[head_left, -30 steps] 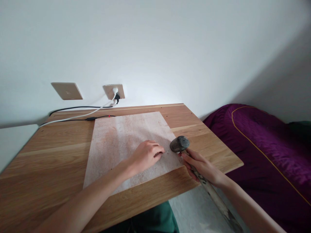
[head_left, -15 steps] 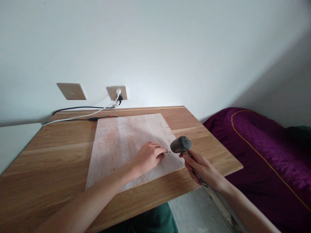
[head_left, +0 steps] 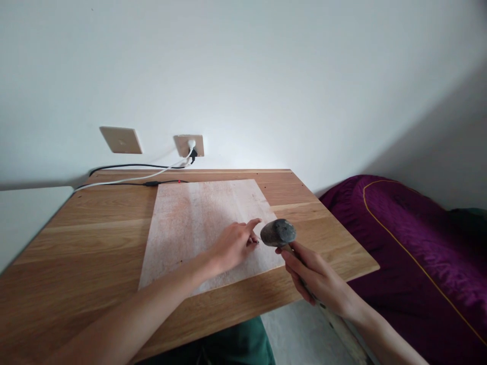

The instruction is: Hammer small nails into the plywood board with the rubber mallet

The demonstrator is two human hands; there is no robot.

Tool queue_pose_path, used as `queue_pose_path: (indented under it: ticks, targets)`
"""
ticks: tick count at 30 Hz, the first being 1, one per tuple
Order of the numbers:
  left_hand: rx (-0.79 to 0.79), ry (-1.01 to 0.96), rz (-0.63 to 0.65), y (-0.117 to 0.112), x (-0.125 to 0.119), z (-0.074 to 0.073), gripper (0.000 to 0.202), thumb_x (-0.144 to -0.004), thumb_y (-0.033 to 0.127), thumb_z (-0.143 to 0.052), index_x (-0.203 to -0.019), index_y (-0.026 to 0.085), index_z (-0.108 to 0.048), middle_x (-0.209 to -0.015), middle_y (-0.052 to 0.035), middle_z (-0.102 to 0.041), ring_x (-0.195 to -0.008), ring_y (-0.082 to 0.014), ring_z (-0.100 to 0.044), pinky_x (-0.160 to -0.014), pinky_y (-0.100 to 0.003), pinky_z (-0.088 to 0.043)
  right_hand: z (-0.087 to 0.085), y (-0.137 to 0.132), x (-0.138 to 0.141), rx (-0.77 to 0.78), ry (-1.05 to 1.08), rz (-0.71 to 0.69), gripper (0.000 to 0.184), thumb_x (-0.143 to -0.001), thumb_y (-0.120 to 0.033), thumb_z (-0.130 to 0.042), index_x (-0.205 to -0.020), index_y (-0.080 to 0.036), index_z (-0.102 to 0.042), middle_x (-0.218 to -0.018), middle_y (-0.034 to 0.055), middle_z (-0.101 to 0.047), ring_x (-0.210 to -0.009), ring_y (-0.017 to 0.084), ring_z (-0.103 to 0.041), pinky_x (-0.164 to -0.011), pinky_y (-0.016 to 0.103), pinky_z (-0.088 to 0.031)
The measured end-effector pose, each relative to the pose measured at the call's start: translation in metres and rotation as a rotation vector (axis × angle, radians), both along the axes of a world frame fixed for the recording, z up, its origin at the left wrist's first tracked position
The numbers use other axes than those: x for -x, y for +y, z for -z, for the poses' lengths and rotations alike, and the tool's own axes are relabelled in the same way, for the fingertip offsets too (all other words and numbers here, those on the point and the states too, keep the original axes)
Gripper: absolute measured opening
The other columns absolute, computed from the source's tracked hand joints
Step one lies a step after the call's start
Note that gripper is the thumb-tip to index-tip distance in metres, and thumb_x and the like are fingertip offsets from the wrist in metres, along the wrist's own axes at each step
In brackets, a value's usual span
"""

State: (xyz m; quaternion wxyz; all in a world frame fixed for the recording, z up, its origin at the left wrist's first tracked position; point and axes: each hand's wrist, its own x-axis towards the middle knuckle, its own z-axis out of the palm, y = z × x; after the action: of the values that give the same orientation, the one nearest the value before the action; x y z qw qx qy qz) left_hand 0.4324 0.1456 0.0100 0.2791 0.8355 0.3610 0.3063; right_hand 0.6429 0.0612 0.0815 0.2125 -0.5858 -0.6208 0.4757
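My right hand (head_left: 317, 276) is wrapped round the handle of a mallet (head_left: 277, 233) with a dark, cylindrical head, held above the right edge of a pale, worn board (head_left: 205, 213). Close to the mallet head, my left hand (head_left: 238, 246) rests over the right part of the board. Its index finger stretches out towards the head, while the thumb and other fingers are curled. At their tips shows a tiny dark thing, too small to name.
The board lies on a wooden table (head_left: 95, 238). Along the wall run a white cable (head_left: 125, 180) and black cables to a socket (head_left: 190, 144). A white panel (head_left: 30, 213) stands at left; purple fabric (head_left: 395, 228) bulges beside the table at right.
My left index finger has lifted and straightened from a pinch. The mallet head has come slightly left and lower, nearer that finger. The view has shifted a little.
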Motion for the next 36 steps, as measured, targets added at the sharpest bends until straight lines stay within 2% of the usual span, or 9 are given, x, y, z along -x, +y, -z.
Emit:
queue_pose_path:
  ticks: [6,10,18,26,30,33,36]
  targets:
    - [0.032,0.002,0.020,0.000,0.002,-0.001,0.071,-0.087,0.005,-0.065,-0.154,0.016,-0.043,-0.095,-0.0036,-0.081,-0.084,-0.0198,-0.075,-0.081,-0.034,-0.057,0.005,-0.001,0.003,0.049,-0.072,-0.070,0.044,-0.101,-0.066,-0.042,-0.103,-0.023,-0.053,-0.041,-0.0107,-0.047,-0.030,0.009,-0.039,-0.035,0.019,-0.024]
    - [0.026,0.022,0.005,0.000,0.003,-0.001,0.074,-0.086,0.005,-0.066,-0.155,0.017,-0.043,-0.096,-0.0029,-0.082,-0.089,-0.0210,-0.076,-0.085,-0.035,-0.057,0.008,-0.002,0.007,0.010,-0.065,-0.043,0.045,-0.102,-0.068,-0.040,-0.104,-0.024,-0.052,-0.041,-0.0113,-0.046,-0.030,0.010,-0.041,-0.035,0.020,-0.025]
    - [-0.007,0.014,0.013,0.001,0.003,0.006,0.063,-0.090,0.010,-0.066,-0.151,0.015,-0.049,-0.097,-0.0052,-0.082,-0.088,-0.0221,-0.076,-0.088,-0.038,-0.057,0.009,-0.003,0.008,0.005,-0.104,-0.031,0.046,-0.100,-0.069,-0.040,-0.101,-0.025,-0.052,-0.040,-0.0108,-0.047,-0.029,0.011,-0.042,-0.035,0.020,-0.027]
    - [-0.094,0.035,-0.002,0.002,0.002,0.012,0.064,-0.086,0.009,-0.063,-0.148,0.016,-0.052,-0.096,-0.0059,-0.081,-0.088,-0.0230,-0.075,-0.085,-0.038,-0.057,0.011,-0.005,0.008,-0.022,-0.148,-0.060,0.040,-0.104,-0.062,-0.039,-0.098,-0.024,-0.051,-0.042,-0.0104,-0.049,-0.031,0.010,-0.044,-0.037,0.021,-0.032]
    - [-0.081,0.042,-0.008,0.002,0.002,0.011,0.064,-0.086,0.009,-0.063,-0.149,0.014,-0.052,-0.096,-0.0066,-0.080,-0.088,-0.0244,-0.074,-0.085,-0.040,-0.057,0.011,-0.005,0.008,-0.023,-0.143,-0.060,0.041,-0.104,-0.062,-0.040,-0.099,-0.024,-0.052,-0.042,-0.0103,-0.048,-0.032,0.010,-0.043,-0.037,0.021,-0.031]
    - [-0.037,0.018,0.007,0.000,0.001,0.007,0.064,-0.087,0.007,-0.066,-0.149,0.015,-0.052,-0.097,-0.0053,-0.080,-0.087,-0.0225,-0.073,-0.086,-0.038,-0.057,0.013,-0.003,0.004,-0.036,-0.098,-0.011,0.042,-0.103,-0.064,-0.042,-0.099,-0.024,-0.053,-0.043,-0.0102,-0.048,-0.031,0.010,-0.040,-0.036,0.020,-0.029]
    - [-0.020,-0.033,0.021,-0.001,0.000,0.000,0.062,-0.087,0.009,-0.070,-0.146,0.018,-0.054,-0.102,-0.0046,-0.078,-0.088,-0.0204,-0.071,-0.087,-0.036,-0.057,0.019,0.004,-0.005,-0.091,-0.024,0.110,0.045,-0.100,-0.068,-0.044,-0.098,-0.024,-0.053,-0.046,-0.0102,-0.048,-0.031,0.008,-0.038,-0.035,0.020,-0.026]
